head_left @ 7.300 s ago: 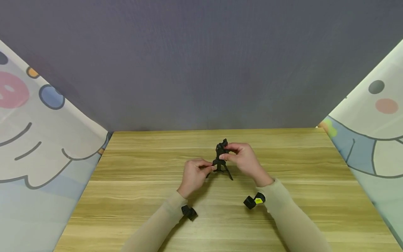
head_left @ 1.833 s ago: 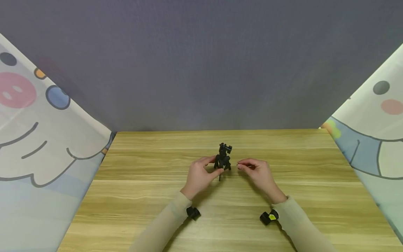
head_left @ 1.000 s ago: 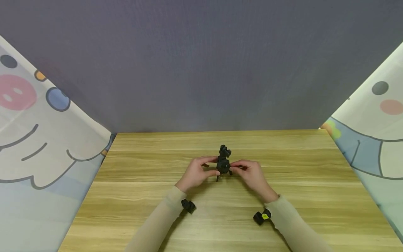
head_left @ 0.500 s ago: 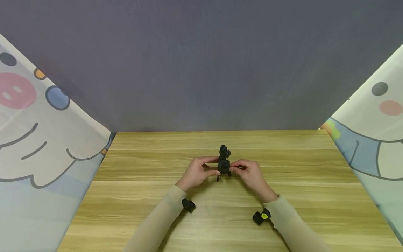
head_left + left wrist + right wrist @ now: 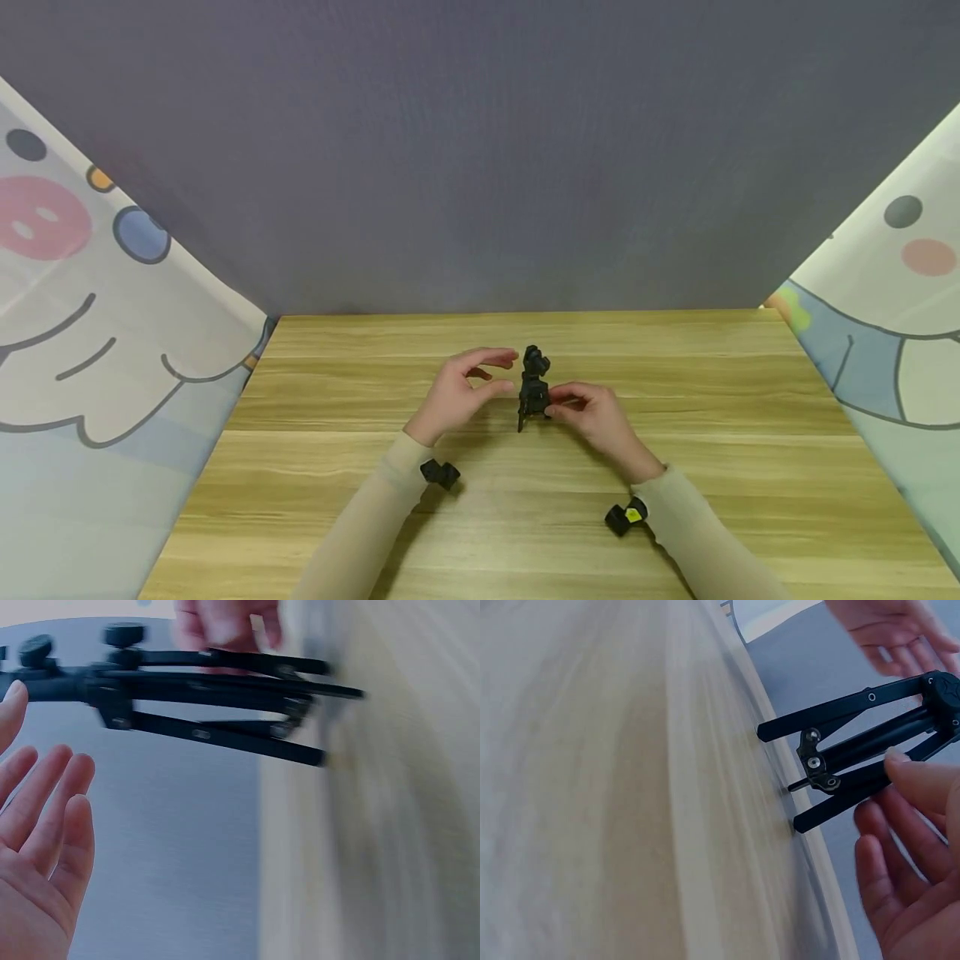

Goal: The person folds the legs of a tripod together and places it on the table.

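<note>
A small black tripod [image 5: 535, 393] stands upright near the middle of the wooden table, its head and knobs on top. Its legs, seen in the left wrist view, are drawn in near the centre column. My right hand [image 5: 597, 417] pinches one leg [image 5: 847, 787] between thumb and fingers, from the right. On the other side my left hand [image 5: 459, 393] is apart from the tripod, thumb and fingers spread with nothing between them. In the left wrist view, the left fingers [image 5: 56, 814] are beside the tripod's upper part.
Behind the wooden tabletop [image 5: 337, 350] rises a grey panel [image 5: 495, 167]. Cartoon-printed cloths [image 5: 82, 350] hang on the left and right sides. Each wrist wears a small black camera, such as the right wrist camera [image 5: 619, 520].
The tripod's legs, spread wide at first, are now drawn in. My left hand has just let go and moved up and left. My right hand has kept its place at the leg.
</note>
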The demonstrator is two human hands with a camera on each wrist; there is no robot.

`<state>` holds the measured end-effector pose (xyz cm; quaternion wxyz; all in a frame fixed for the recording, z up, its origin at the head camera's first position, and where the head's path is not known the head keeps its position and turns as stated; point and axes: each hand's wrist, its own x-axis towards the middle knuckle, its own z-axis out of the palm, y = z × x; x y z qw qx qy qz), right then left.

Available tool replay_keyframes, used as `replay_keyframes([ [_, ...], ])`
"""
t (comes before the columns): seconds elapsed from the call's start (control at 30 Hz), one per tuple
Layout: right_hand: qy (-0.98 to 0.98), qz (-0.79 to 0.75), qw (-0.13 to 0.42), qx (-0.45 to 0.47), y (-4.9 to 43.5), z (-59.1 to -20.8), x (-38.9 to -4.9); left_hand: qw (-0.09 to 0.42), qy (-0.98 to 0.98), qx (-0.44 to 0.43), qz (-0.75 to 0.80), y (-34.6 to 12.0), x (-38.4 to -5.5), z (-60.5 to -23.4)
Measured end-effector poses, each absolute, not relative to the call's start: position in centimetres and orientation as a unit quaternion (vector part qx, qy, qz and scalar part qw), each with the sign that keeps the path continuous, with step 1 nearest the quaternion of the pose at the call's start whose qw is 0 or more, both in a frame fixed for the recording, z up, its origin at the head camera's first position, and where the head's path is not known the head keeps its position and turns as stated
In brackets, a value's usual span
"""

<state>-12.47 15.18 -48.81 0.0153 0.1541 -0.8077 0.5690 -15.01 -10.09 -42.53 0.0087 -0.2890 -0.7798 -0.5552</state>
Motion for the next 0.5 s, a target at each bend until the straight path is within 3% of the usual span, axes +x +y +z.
replay_keyframes([
  [0.27, -0.832, 0.537, -0.014, 0.141, 14.7, -49.4, -12.6, 0.048, -0.76, -0.316, -0.566, -9.3, -14.9, -39.7],
  [0.5, -0.836, 0.529, -0.013, 0.144, 14.3, -49.8, -12.6, 0.04, -0.748, -0.351, -0.561, -8.0, -15.2, -38.4],
])
